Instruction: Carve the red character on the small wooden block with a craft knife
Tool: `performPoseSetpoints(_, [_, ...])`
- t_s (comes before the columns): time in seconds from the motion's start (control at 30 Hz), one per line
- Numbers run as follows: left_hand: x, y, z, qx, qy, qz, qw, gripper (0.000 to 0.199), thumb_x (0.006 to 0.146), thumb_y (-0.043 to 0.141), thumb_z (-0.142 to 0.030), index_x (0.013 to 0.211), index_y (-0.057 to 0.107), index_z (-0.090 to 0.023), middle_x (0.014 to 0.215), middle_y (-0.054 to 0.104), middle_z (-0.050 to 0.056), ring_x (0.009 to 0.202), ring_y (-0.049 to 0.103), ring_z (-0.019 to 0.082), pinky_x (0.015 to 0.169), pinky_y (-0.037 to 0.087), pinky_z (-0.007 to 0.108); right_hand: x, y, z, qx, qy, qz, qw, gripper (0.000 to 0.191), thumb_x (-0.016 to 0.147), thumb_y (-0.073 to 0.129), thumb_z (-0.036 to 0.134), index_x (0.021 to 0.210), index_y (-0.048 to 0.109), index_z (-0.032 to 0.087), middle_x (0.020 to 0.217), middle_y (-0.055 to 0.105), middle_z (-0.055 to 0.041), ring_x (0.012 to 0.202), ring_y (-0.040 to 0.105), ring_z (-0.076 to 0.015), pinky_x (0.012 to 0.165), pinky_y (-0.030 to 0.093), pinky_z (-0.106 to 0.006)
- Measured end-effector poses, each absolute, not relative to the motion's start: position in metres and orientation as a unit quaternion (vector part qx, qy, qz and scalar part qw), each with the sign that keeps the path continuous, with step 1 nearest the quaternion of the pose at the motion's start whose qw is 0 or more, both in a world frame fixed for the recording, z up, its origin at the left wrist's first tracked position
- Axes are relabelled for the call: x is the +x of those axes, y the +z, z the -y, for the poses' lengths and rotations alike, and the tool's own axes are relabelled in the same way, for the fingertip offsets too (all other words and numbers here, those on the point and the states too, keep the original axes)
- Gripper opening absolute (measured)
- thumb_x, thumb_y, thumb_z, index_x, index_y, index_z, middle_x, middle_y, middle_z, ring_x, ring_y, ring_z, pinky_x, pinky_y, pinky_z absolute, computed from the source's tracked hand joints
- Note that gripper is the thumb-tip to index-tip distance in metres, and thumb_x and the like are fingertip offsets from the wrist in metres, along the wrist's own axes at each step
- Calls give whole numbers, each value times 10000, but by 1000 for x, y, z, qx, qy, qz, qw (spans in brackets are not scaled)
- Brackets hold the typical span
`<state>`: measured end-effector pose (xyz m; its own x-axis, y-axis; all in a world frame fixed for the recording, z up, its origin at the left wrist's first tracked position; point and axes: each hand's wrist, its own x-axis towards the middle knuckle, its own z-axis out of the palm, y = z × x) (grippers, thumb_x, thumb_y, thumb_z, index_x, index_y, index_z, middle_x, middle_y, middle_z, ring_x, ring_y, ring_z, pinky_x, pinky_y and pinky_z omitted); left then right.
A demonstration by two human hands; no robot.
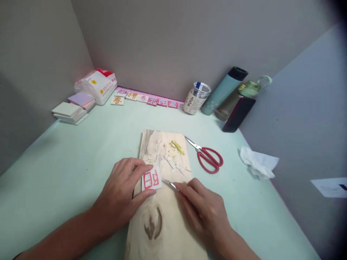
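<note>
A small white tile with red lines drawn on it lies on a wooden board. My left hand grips the tile, thumb at its lower edge and index finger at its upper edge. In my right hand is a silver craft knife, held like a pen. Its tip is just right of the tile. Pale shavings and yellow-green scraps are scattered on the upper part of the board.
Red-handled scissors lie right of the board, crumpled tissue farther right. Along the back are stacked tiles, a tissue pack, lettered tiles, a jar, a teal bottle, a green bottle and a phone.
</note>
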<state>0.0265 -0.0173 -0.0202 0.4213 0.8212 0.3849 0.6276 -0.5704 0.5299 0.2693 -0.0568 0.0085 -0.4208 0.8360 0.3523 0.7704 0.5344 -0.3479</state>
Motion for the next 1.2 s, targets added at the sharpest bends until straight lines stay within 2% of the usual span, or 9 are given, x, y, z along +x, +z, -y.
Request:
performPoseSetpoints(0.33, [27,-20,18,827,313,-440,158,352,949,611,-360,1253,536,-199,1144,536,100,1074,502,287,921,430,443,262,7,51,-478,-15,851,219,254,992,445,144,1121,664,143,763,605,-42,583,555,-138,515,375,-250])
performPoseSetpoints(0.57, [26,-21,18,829,317,-433,156,357,929,643,-334,1240,549,-187,1136,543,98,1065,506,287,923,430,453,265,9,55,-483,51,841,238,228,1005,450,157,1098,657,169,793,601,-34,617,567,-122,558,398,-222])
performPoseSetpoints(0.77, [27,-21,18,823,319,-441,163,346,944,615,-345,1256,538,-218,1147,550,95,1073,511,286,920,444,449,260,7,50,-489,-18,847,208,248,994,438,151,1081,669,170,756,595,-30,586,545,-130,535,360,-245])
performPoseSetpoints(0.93, [27,-21,20,825,327,-432,163,340,934,625,-324,1241,558,-194,1134,559,98,1061,521,287,918,438,441,255,6,41,-509,-34,834,213,243,988,438,146,1028,676,171,750,589,-28,592,541,-135,536,350,-253])
performPoseSetpoints(1.2, [26,-21,21,827,322,-420,188,355,927,642,-319,1252,531,-226,1169,599,78,1098,534,280,955,417,432,264,9,46,-503,71,823,256,255,1003,442,155,1155,647,163,804,598,-36,629,570,-127,547,396,-219])
